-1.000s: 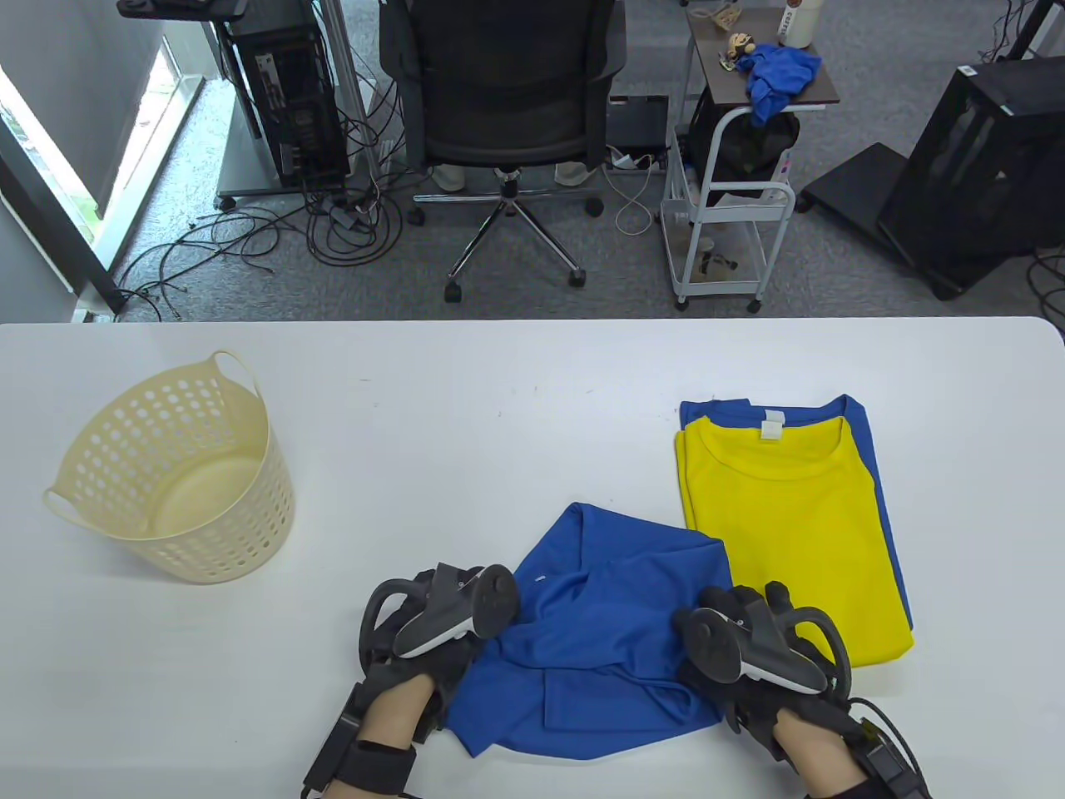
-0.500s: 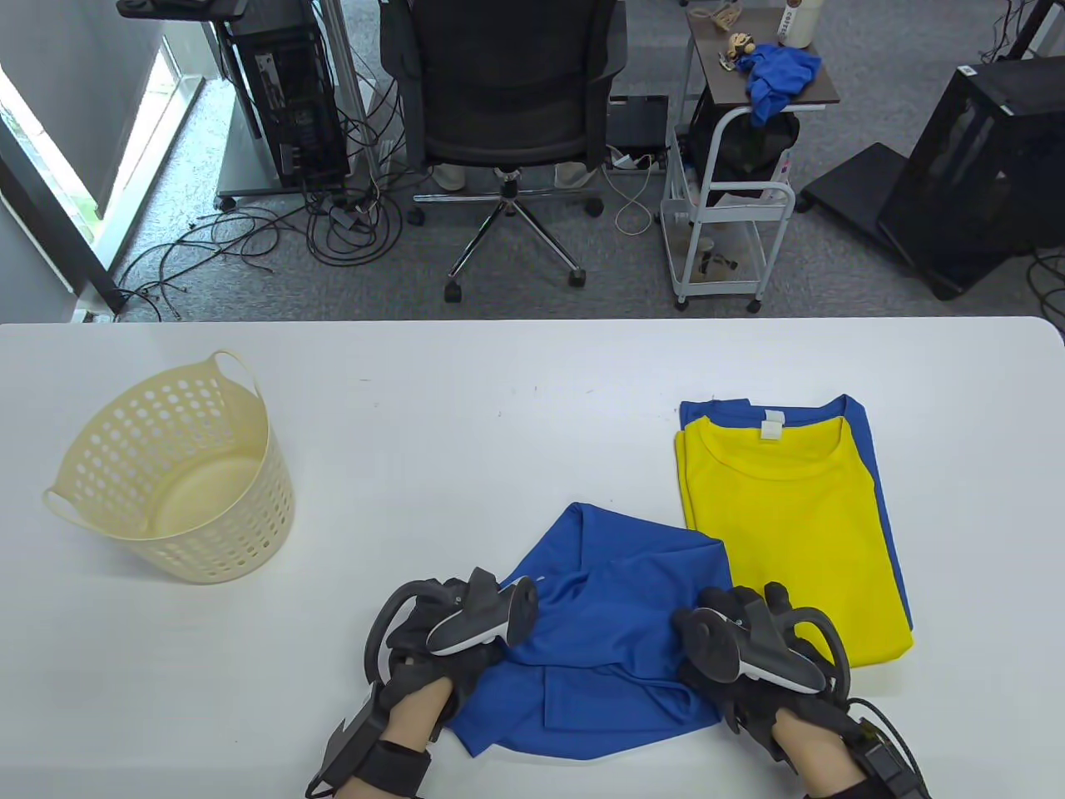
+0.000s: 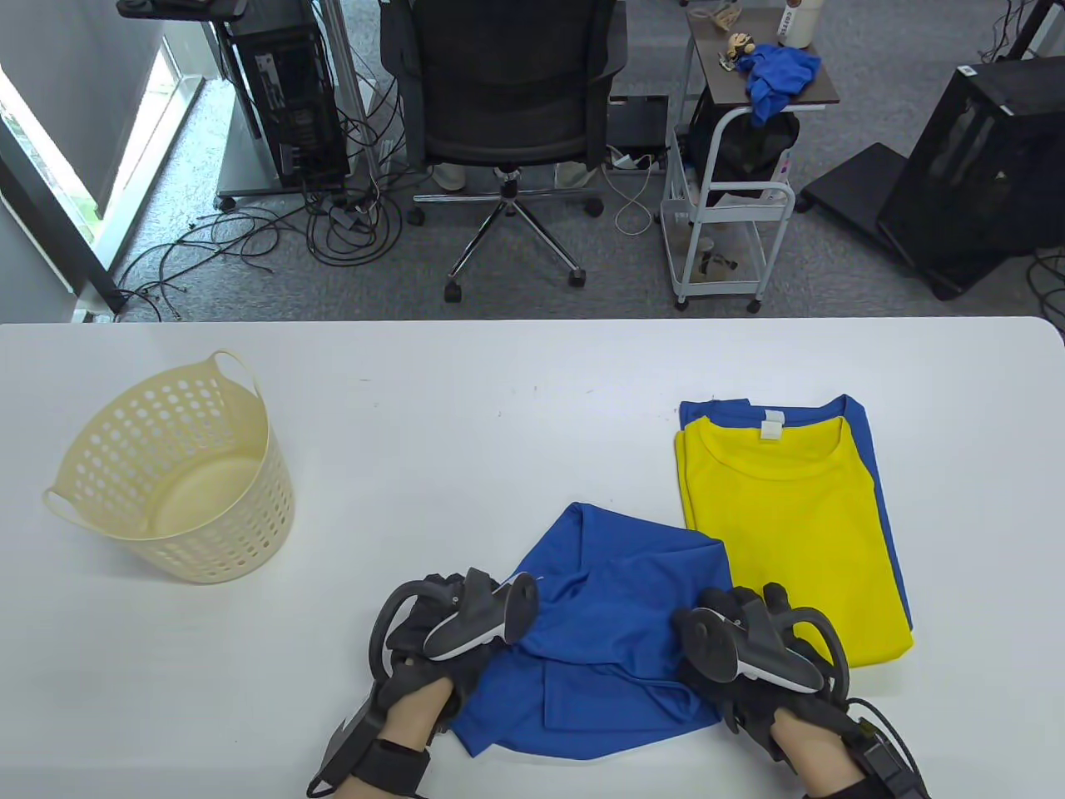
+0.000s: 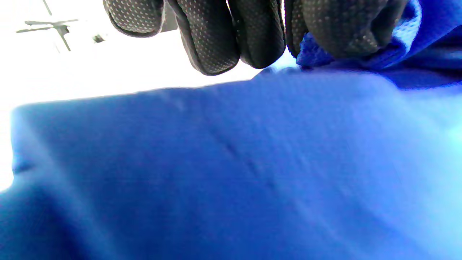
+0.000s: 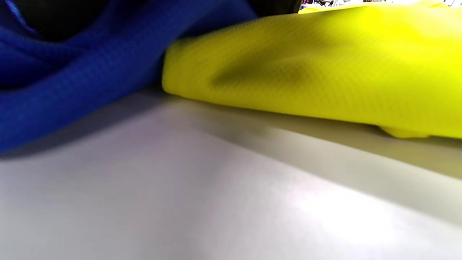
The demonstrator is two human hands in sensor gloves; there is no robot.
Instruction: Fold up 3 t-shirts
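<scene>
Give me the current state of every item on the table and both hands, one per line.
Loose blue t-shirt: crumpled, unfolded, at the near edge.
Yellow t-shirt: folded flat, on top of the stack.
Folded blue t-shirt: folded, under the yellow one.
Basket: upright, nothing visible inside.
Left hand: pinches the loose shirt's left edge.
Right hand: on the loose shirt's right edge; grip hidden.

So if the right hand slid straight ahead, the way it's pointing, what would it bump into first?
Probably the folded yellow t-shirt: the right hand sits at its near corner, pointing away and slightly left. It is already on the crumpled blue t-shirt.
</scene>
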